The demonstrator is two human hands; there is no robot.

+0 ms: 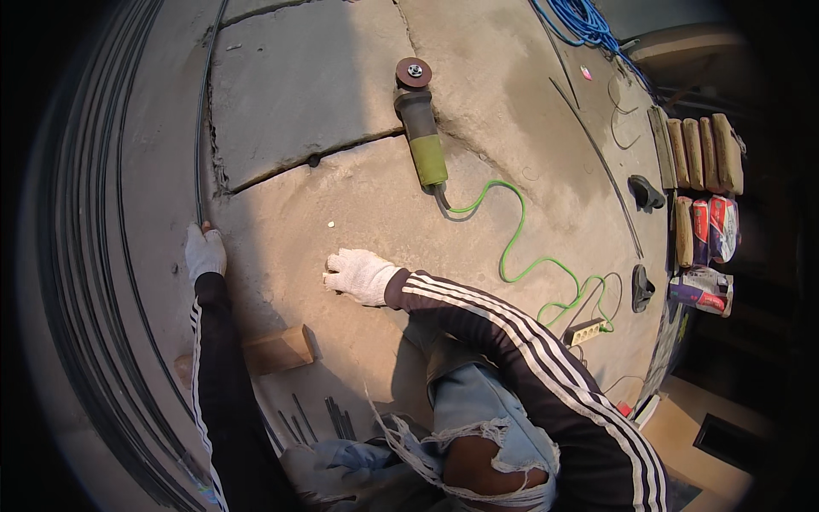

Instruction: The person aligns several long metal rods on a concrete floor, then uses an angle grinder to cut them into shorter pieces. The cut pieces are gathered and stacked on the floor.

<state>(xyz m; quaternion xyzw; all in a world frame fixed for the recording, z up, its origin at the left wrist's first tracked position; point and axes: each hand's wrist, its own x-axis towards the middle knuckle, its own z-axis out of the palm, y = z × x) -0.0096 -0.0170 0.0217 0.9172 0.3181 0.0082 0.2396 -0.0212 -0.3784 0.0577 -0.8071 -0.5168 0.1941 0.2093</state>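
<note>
My left hand, in a white knit glove, is closed on a long thin metal rod lying along the left of the concrete floor. My right hand, also gloved, is low over the bare concrete or resting on it, fingers apart and slightly bent, holding nothing. A wooden block lies below it, partly behind my left arm. Above my right hand lies an angle grinder with a disc, dark head and olive-green body, its green cord running down to a power strip.
Several long rods run along the left; short bar pieces lie near my legs. At the right are stacked sacks, coloured bags, two dark shoes, a coiled blue hose and a loose rod. Cracks divide the concrete.
</note>
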